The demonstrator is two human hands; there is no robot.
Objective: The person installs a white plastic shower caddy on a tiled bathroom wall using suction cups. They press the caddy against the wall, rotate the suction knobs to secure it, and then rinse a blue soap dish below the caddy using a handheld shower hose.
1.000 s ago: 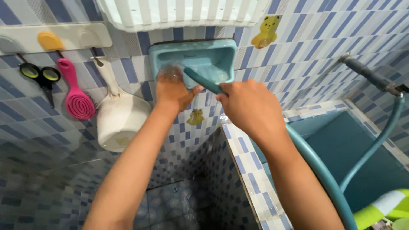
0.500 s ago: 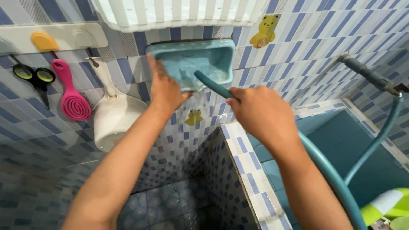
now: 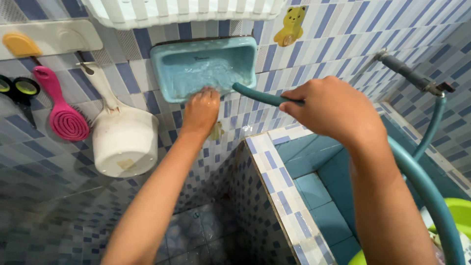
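Soap dish on the wall now takes water from the hose, pinched in the right hand; the left hand, fingers curled, has dropped from inside it to its front rim.

The left hand has moved down from inside the wall-mounted soap dish to its lower front rim; a second ago its fingers were inside the basin, then spread flat against the left side. The basin interior is now unobstructed and shows water across its floor.

The right hand has shifted rightward and lies nearer the camera. The hose end it holds now points at the lower right of the soap dish, lying flatter than before.

The camera view has moved right and down: the pink brush and scissors sit closer to the left edge, and more of the tiled water tank interior shows.
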